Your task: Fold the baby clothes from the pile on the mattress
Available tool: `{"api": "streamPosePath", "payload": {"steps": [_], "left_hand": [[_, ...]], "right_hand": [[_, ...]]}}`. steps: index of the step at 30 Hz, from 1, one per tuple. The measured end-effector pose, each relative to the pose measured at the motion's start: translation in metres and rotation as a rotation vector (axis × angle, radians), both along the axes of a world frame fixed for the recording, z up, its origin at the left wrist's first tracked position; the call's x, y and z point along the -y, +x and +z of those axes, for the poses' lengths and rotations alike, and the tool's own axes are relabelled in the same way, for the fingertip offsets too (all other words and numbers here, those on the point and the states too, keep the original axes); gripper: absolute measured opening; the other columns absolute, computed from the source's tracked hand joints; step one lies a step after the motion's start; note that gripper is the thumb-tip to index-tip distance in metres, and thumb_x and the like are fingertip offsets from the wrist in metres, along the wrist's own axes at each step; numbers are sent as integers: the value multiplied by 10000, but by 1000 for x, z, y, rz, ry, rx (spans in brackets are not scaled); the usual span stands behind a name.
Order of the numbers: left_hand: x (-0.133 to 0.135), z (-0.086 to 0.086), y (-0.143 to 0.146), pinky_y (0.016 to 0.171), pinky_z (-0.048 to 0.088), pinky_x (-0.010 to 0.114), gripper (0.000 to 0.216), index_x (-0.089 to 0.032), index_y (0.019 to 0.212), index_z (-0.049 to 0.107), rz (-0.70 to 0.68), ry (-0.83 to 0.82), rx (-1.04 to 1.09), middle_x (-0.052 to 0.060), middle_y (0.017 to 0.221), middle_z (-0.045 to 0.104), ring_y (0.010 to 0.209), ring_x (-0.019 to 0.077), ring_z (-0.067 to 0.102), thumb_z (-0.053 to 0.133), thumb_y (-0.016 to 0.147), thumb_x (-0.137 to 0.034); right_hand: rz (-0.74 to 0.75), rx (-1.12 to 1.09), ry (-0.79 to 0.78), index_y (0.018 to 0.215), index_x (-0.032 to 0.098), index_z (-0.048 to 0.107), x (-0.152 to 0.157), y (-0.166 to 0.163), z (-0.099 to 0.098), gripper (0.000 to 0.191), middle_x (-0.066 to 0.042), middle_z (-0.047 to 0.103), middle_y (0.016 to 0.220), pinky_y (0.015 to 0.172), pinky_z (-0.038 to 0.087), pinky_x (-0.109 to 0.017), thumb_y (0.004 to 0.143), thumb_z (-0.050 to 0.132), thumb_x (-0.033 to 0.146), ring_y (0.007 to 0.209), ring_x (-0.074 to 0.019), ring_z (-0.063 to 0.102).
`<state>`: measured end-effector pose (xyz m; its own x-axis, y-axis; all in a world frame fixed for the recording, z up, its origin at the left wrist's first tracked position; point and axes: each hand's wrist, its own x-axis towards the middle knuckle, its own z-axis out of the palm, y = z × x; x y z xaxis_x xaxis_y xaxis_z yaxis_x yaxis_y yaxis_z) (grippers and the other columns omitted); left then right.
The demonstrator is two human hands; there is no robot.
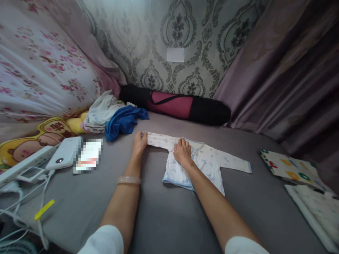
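A small white baby shirt (208, 165) with pale prints and light blue trim lies spread on the grey bed cover (161, 218). Its left sleeve is stretched out straight, and the right one rests flat, pointing to the right. My left hand (140, 144) is closed on the cuff of the left sleeve. My right hand (182, 152) has its fingers curled on the shirt's upper front, near the left shoulder, closed on the cloth. Part of the shirt's front is hidden under my right hand and forearm.
Blue cloth (123, 121) and pale cloth (102, 109) are heaped at back left. A long black and red bag (169, 106) lies along the wall. Left are a white device (66, 151), a power strip (29, 164) and cables; right, folded patterned cloths (293, 167).
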<state>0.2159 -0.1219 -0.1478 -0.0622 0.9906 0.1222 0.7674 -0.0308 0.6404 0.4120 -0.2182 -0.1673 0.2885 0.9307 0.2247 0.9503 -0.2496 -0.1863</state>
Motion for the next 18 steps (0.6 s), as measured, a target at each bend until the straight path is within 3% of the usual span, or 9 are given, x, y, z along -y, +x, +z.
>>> {"api": "streamPosePath", "payload": {"steps": [6,14,18], "left_hand": [[8,2,-4,733,440,306,302,-202,981,625,27,-41,-172,122,991,680,956,263,632,403,962,-407],[18,1,3,796,467,420,354,-109,1061,627,23,-74,-277,229,1070,663,985,327,637,382,970,-347],[16,-2,3,917,428,500,407,-72,1231,550,39,-26,-273,261,1188,604,1142,373,559,325,974,-294]], "right_hand": [[-10,-12,-9,1363,77,482,0,0,2,464,-184,467,1416,993,359,-407,980,367,313,1204,-300,426],[17,-22,18,1412,117,476,2,1,1,530,-158,452,1441,989,368,-455,990,364,418,1222,-334,417],[36,-20,20,1417,182,496,2,2,0,503,-146,446,1445,980,363,-457,986,374,412,1216,-336,420]]}}
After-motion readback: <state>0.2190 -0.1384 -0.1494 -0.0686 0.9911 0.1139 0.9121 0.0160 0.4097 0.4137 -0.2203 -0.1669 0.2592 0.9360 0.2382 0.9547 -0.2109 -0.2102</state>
